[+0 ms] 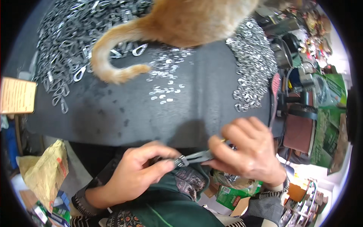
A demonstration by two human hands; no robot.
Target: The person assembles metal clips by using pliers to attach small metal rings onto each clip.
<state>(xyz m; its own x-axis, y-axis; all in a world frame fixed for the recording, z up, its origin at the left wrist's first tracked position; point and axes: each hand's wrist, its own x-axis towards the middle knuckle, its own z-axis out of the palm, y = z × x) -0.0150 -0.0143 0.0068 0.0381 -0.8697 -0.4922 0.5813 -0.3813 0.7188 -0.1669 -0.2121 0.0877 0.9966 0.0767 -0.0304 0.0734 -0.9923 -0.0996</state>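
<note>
Over my lap, just off the near edge of the dark table point(211, 98), my left hand point(132, 172) pinches a small metal clip point(180, 162) between thumb and forefinger. My right hand point(247, 151) is closed round a pair of pliers point(199, 156). The jaws reach leftward and meet the clip at my left fingertips. Most of the pliers' handles are hidden in my right palm. How firmly the jaws grip the clip is too small to tell.
An orange cat point(200, 22) sits at the table's far side, its tail curling over a heap of dark metal clips point(64, 49). Small silver pieces point(164, 90) lie mid-table, and a silver clip pile point(257, 64) right. A pink brush point(275, 83) lies at the right edge.
</note>
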